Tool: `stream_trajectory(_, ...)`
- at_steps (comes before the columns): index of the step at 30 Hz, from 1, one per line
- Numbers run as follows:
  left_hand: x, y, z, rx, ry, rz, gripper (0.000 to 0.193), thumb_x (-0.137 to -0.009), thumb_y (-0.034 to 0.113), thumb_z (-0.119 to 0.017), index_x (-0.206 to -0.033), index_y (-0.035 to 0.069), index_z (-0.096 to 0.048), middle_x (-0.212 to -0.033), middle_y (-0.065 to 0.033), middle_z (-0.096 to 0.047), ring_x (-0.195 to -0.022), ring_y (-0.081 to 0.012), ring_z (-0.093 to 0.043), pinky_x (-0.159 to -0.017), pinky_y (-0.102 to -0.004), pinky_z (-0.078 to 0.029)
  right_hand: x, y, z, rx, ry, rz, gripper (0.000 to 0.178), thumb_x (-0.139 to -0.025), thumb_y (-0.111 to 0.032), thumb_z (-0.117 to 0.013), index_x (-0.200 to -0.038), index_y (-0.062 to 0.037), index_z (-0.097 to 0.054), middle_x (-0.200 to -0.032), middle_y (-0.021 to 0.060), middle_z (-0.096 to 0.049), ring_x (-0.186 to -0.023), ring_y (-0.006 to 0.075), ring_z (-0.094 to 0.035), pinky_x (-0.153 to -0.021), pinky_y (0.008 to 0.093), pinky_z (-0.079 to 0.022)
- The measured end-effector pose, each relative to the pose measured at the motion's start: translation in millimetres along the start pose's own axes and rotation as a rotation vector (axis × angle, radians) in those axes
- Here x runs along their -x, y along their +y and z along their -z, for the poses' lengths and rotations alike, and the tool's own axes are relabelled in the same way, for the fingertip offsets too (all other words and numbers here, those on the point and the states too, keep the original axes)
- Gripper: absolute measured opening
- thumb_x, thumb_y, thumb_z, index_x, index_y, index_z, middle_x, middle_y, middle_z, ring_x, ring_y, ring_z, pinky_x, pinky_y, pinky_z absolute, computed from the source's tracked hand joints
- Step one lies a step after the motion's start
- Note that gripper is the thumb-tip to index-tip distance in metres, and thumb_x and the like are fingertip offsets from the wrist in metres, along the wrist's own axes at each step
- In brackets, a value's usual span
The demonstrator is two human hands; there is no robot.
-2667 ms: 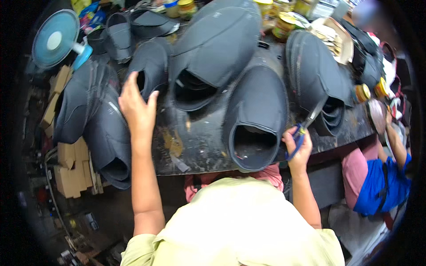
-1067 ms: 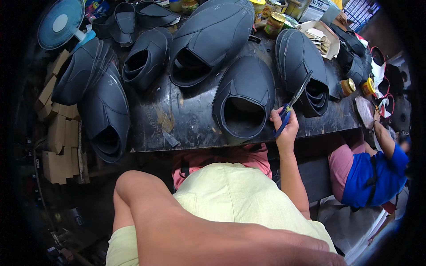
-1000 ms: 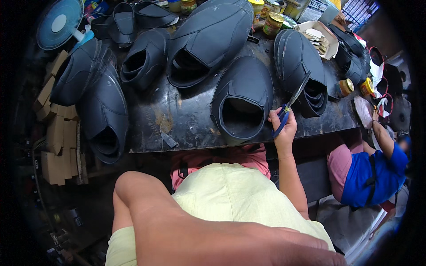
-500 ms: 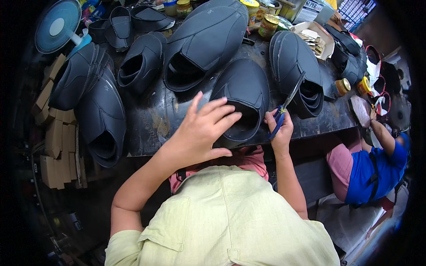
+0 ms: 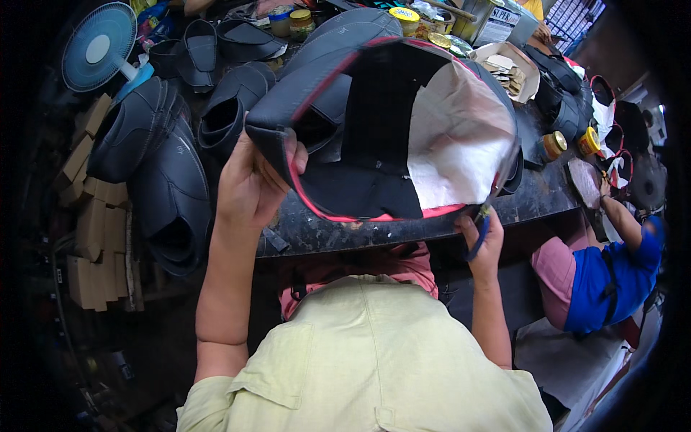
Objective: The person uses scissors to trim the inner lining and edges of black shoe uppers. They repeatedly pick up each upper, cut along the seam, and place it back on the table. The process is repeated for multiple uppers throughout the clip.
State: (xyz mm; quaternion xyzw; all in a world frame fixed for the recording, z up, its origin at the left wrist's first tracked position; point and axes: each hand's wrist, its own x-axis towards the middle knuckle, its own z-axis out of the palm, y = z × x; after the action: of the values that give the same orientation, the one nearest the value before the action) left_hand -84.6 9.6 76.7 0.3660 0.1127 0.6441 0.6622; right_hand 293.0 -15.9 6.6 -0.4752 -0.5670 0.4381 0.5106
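My left hand point(image 5: 253, 181) is closed on the heel end of a black shoe upper point(image 5: 380, 119), held up above the table edge. The upper's underside faces me, with a black lining, a white toe lining and a pinkish-red rim. In my right hand point(image 5: 488, 245) is a pair of scissors point(image 5: 476, 243) with blue handles. Their blades rise along the upper's right-hand rim, blurred; whether they touch it I cannot tell. Behind the raised upper, other black uppers are partly hidden. One more upper point(image 5: 169, 187) leans at the table's left end, beside another point(image 5: 126, 129).
The dark worktable point(image 5: 324, 234) also bears a small upper point(image 5: 234, 108), jars point(image 5: 553, 146) and an open box of small pieces point(image 5: 507, 68). A blue fan point(image 5: 99, 47) stands far left, above stacked cardboard boxes point(image 5: 90, 223). A person in blue point(image 5: 612, 277) works at the right.
My left hand has taken hold of the upper in front of me, lifted it and turned its underside toward me. My right hand has moved slightly right and down with the scissors.
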Motion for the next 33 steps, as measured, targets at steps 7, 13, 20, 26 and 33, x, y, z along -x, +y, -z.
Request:
stream_trajectory(7,42,-54,59,-0.186,0.603,0.478,0.049,-0.111,0.051,-0.037,-0.119,0.01,-0.064,-0.102,-0.0112,-0.07,-0.098,-0.0266,-0.071,-0.086,-0.0545,-0.059,21,-22,20,0.069,-0.04,-0.117,0.018,-0.095,-0.015,-0.074,-0.098,-0.002,-0.06,-0.083,0.0006,-0.063,-0.075,0.0078,-0.06,-0.071,0.0224,-0.049)
stream_trajectory(13,52,-57,60,-0.368,0.647,0.434,0.043,-0.111,0.047,-0.041,-0.122,0.011,-0.061,-0.103,-0.0076,-0.07,-0.095,-0.0228,-0.07,-0.084,-0.0456,-0.059,31,-15,13,0.191,-0.144,-0.225,0.021,-0.09,-0.013,-0.077,-0.088,-0.0038,-0.059,-0.076,-0.0032,-0.054,-0.069,0.0039,-0.048,-0.062,0.0221,-0.039)
stream_trajectory(20,61,-43,44,-0.774,0.682,0.223,0.037,-0.111,0.032,-0.046,-0.139,0.009,-0.054,-0.122,-0.0085,-0.066,-0.111,-0.0178,-0.065,-0.092,-0.035,-0.053,38,-5,-3,0.135,-0.363,-0.523,0.029,-0.094,-0.025,-0.078,-0.087,-0.003,-0.062,-0.071,-0.0033,-0.056,-0.065,0.003,-0.049,-0.057,0.0218,-0.04)
stream_trajectory(26,47,-20,35,-1.099,0.54,-0.141,0.031,-0.103,0.013,-0.063,-0.131,0.001,-0.06,-0.121,-0.0123,-0.066,-0.114,-0.0181,-0.064,-0.1,-0.0317,-0.05,39,-4,-10,0.083,-0.38,-0.558,0.027,-0.095,-0.026,-0.077,-0.095,-0.0013,-0.066,-0.072,-0.0024,-0.059,-0.064,0.0034,-0.053,-0.057,0.0211,-0.043)
stream_trajectory(33,-25,-10,-4,-1.956,-0.076,-0.198,0.044,-0.083,0.019,-0.08,-0.122,0.002,-0.068,-0.116,-0.015,-0.068,-0.11,-0.0325,-0.065,-0.096,-0.041,-0.052,7,-45,6,0.48,-0.419,-0.331,0.027,-0.09,-0.018,-0.079,-0.083,-0.0048,-0.057,-0.071,-0.004,-0.054,-0.065,0.0027,-0.048,-0.058,0.0223,-0.039)
